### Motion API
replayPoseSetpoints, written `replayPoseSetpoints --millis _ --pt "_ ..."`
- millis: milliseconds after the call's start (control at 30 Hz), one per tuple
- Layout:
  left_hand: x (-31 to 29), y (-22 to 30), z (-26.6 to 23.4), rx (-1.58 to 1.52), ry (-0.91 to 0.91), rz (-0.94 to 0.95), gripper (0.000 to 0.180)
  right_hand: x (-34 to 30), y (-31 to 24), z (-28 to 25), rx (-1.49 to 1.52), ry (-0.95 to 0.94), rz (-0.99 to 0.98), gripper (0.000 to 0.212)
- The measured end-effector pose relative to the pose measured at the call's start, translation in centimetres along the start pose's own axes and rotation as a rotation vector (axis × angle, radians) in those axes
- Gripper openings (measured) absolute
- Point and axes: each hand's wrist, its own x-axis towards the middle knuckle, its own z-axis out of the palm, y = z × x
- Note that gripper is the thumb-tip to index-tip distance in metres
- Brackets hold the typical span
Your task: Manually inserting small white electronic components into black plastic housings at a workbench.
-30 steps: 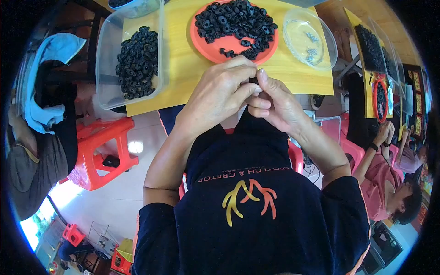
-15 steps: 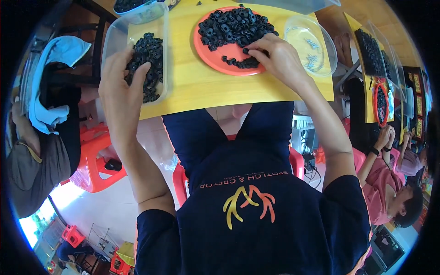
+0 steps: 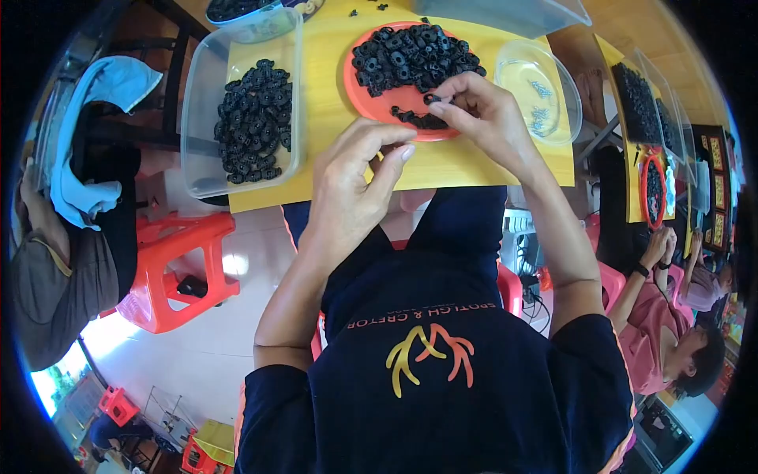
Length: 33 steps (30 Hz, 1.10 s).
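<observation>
My right hand (image 3: 489,118) pinches a small black plastic ring-like part (image 3: 431,99) between thumb and forefinger, just above the red plate (image 3: 359,99). On that plate lie a big heap of black plastic parts (image 3: 410,57) and a smaller row of dark pieces (image 3: 418,120) nearer me. My left hand (image 3: 355,174) hovers at the plate's near left edge, thumb and forefinger bent and a little apart, with nothing visible between them. Left of it, a clear plastic box (image 3: 189,150) holds a pile of black round parts (image 3: 254,122).
A clear oval tray (image 3: 513,83) with small silvery pieces (image 3: 541,99) stands right of the plate on the yellow board (image 3: 332,47). Another filled tub (image 3: 253,20) is at the far left. A red stool (image 3: 181,268) stands at left; other people sit on both sides.
My left hand has left the clear box and come right, to the plate's edge. My right hand has lifted slightly with the black part pinched. The view has shifted a little.
</observation>
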Motion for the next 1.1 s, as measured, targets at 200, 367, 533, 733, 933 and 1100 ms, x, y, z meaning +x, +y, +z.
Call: replayPoseSetpoints --millis 200,367,533,733,933,1100 --pt "1.0 0.0 2.5 -0.163 0.060 -0.006 0.017 -3.3 -0.1 -0.1 0.338 -0.001 -0.098 0.015" --pt "1.3 -0.2 3.2 -0.137 -0.017 0.037 0.018 -5.2 0.4 0.8 0.508 0.025 -0.031 0.014" --pt "0.7 -1.4 3.6 -0.191 -0.115 -0.036 0.017 -6.6 1.0 -0.3 0.389 -0.039 0.119 0.014" --pt "0.4 -2.7 5.2 -0.465 -0.230 -0.211 0.014 -5.4 2.9 -5.6 -0.333 0.067 -0.268 0.013" --pt "0.4 -2.9 5.2 -0.441 -0.293 -0.337 0.015 -3.1 6.8 -14.2 -0.868 0.365 -0.077 0.021" --pt "0.2 -3.7 4.9 -0.451 -0.288 -0.360 0.014 -1.8 7.6 -15.7 -0.968 0.376 0.015 0.020"
